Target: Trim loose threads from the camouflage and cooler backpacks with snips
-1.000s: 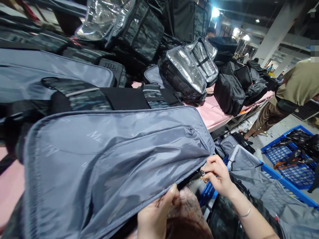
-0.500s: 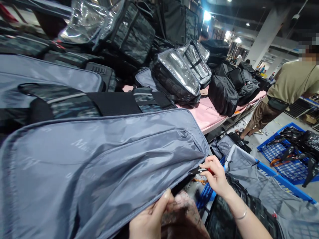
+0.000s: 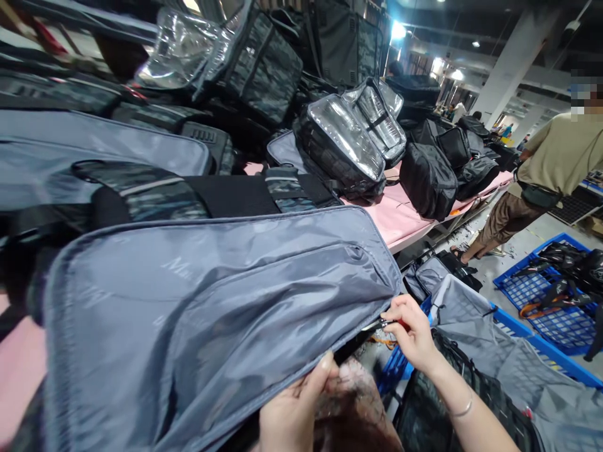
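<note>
Grey bag lining [image 3: 264, 295], left fingers [image 3: 326, 360] pinching its edge, right fingers [image 3: 387, 321] closed on a small tool [image 3: 382, 323].

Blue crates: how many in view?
2: the far crate at right, and the near crate at lower right, partly covered by grey fabric. Others may be hidden.

The left hand [image 3: 301, 402] pinches the lower edge of a grey-lined, rounded rectangular fabric panel [image 3: 198, 301]; the right hand [image 3: 412, 333] holds a small, red-and-dark tool [image 3: 391, 322] at its corner. Silver-lined black bags [image 3: 346, 135] rest on the pink tabletop [image 3: 400, 220] beyond.
</note>
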Demonstrator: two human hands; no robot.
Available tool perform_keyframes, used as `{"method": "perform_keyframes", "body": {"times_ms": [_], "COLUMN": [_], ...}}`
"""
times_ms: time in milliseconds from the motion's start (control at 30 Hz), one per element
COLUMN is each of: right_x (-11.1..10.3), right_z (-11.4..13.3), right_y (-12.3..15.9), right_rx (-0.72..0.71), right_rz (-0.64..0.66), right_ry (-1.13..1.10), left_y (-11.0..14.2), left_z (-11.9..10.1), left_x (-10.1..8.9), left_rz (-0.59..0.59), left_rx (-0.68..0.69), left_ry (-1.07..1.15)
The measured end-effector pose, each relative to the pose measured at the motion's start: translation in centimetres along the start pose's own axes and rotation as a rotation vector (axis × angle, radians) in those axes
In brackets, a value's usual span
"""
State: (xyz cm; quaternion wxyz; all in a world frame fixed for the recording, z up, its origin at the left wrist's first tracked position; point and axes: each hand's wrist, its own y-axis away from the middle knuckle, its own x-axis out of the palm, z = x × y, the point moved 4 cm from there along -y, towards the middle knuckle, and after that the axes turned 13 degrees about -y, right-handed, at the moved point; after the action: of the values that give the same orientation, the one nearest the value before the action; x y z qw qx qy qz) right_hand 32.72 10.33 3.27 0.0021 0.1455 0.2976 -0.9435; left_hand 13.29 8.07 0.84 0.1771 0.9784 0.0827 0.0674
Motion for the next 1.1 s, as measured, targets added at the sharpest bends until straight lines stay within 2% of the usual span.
{"method": "perform_keyframes", "body": {"times_ms": [167,267,333,433,567,667,767,1100], "right_x": [0.6,1.5,2.3,3.5,4.8,5.6,6.0,6.3], "right_z": [0.3,1.0,1.8,3.1,4.0,4.4,4.9,5.4], "right_y": [1.0,1.8,2.4,3.2,4.2,4.5,4.4,4.2], "right_rx": [0.097,0.143,0.167,0.207,0.267,0.230,0.181,0.135], "right_rz": [-0.094,-0.115,-0.074,0.001,0.004,-0.009,-0.021,-0.028], "right_ry": [-0.031,-0.001,0.019,0.023,0.014,0.057,0.068,0.157], "left_y": [0.6,0.9,1.1,1.0,0.6,0.1,-0.1,0.2], "left_z": [-0.2,0.2,0.6,0.9,1.5,2.3,2.9,2.1], "left_x": [-0.1,-0.5,-0.8,-0.6,-0.4,-0.8,-1.1,-1.0], "left_rz": [0.108,0.042,-0.031,-0.046,0.002,-0.003,-0.005,-0.008], "left_rx": [-0.145,-0.259,-0.296,-0.287,-0.199,-0.141,-0.151,-0.125], "left_ry": [0.113,0.163,0.139,0.139,0.131,0.071,0.034,-0.028]}}
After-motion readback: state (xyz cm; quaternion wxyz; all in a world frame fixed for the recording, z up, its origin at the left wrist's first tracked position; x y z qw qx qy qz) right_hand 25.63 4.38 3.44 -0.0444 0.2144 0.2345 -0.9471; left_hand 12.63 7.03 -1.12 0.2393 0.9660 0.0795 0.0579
